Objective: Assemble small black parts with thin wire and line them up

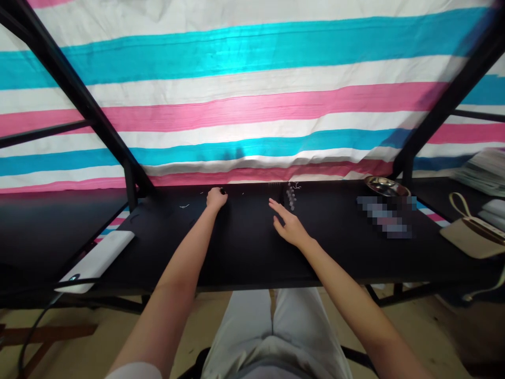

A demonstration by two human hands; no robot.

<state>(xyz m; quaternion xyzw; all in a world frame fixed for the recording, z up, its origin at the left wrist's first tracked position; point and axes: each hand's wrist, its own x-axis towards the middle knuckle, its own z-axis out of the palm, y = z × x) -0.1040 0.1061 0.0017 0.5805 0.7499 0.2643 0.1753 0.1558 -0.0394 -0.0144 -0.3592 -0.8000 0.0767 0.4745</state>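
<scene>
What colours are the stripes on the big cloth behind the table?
The cloth has blue, pink and white stripes, seen best in the head view.

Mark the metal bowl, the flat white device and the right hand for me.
metal bowl (pixel 384 185), head view, on its inner wall.
flat white device (pixel 103 257), head view, middle of its top face.
right hand (pixel 290 226), head view, back of the hand.

Open black tabletop (pixel 244 252) at centre; frame post (pixel 130 192) left, clear pieces (pixel 291 198) and steel bowl (pixel 384 186) right.
</scene>
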